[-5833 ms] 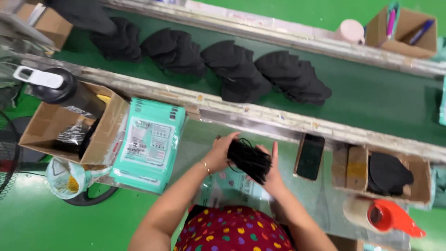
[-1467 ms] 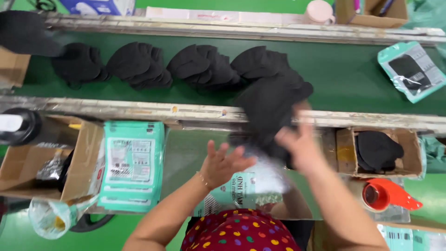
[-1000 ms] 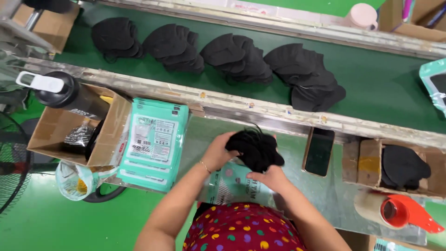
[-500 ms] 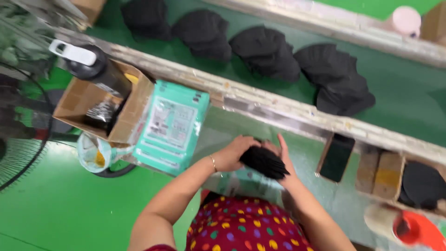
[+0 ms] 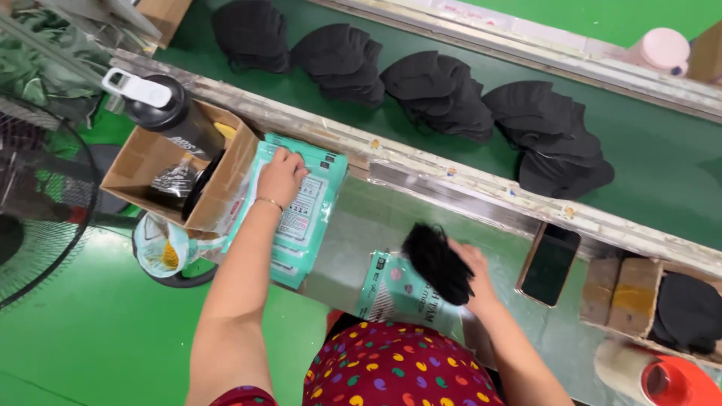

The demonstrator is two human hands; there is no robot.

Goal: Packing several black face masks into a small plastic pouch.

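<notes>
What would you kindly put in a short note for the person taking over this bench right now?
Left hand: resting on the stack of teal pouches beside the cardboard box, grip not closed.
Right hand: holding a bundle of black masks over a teal pouch lying on the metal bench.
Done: bundle gathered.
Left: bundle not yet inside the pouch; more mask piles sit on the green belt.
</notes>
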